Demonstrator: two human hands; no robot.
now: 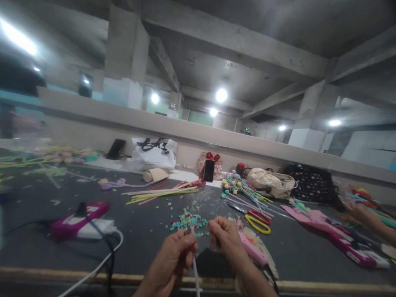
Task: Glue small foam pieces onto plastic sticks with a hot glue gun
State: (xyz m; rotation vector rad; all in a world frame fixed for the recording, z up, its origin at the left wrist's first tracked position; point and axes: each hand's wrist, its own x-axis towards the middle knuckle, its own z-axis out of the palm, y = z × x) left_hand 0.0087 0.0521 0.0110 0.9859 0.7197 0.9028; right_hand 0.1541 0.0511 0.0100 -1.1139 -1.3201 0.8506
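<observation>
Low in the middle, my left hand (173, 260) pinches a pale lilac pipe cleaner (196, 275), which hangs down toward the table edge. A little to its right, my right hand (227, 239) is closed with thumb and fingertips pressed together; whatever it holds, if anything, is too small to make out. Just beyond both hands lies a pile of small teal, red and yellow pieces (187, 219). Beside my right wrist rests a pink glue gun (254, 250) with a dark cable, on a pale cloth-like item. Scissors (258, 220) with red and yellow handles lie past it.
Pipe cleaners (163, 194) and pompom-tipped stems (236, 183) lie farther back. A phone (209, 170) leans upright near the partition, by a white bag (154, 152). Purple power strips (82, 220) sit at both sides, with cables. Another person's arm (368, 216) reaches in at right.
</observation>
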